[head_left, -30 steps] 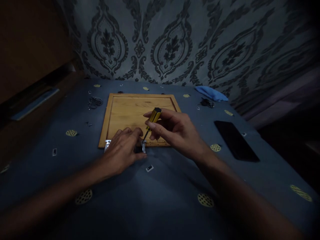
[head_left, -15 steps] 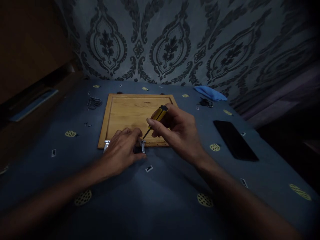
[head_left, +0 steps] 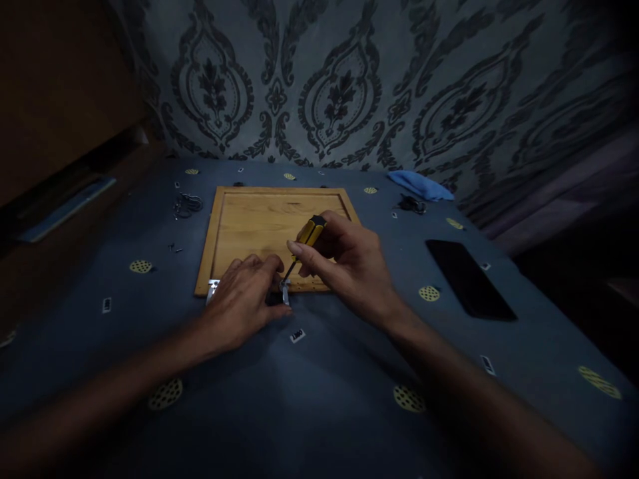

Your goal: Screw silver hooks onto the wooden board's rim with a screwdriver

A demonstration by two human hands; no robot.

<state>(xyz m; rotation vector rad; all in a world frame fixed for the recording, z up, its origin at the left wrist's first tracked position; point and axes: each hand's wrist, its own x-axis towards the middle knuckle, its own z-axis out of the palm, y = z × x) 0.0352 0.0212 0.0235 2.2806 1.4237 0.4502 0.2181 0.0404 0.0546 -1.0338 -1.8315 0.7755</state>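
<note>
A framed wooden board lies on the blue patterned cloth. At its near edge sits a handle-like fitting with shiny metal ends and a dark middle, mostly covered by my left hand. That hand is closed over the fitting, thumb on the near side and fingers on the board. My right hand grips a yellow-and-black screwdriver between thumb and fingers. The screwdriver is tilted, its tip down at the fitting's right metal end. Whether a screw is under the tip, I cannot make out.
Several small screws lie left of the board, below a coiled cord. To the right are a black phone-like slab, a blue cloth and a small dark bundle. A patterned wall rises behind.
My right hand has moved slightly left and down, bringing the screwdriver's tip from just above the metal end to it. My left hand has stayed in place.
</note>
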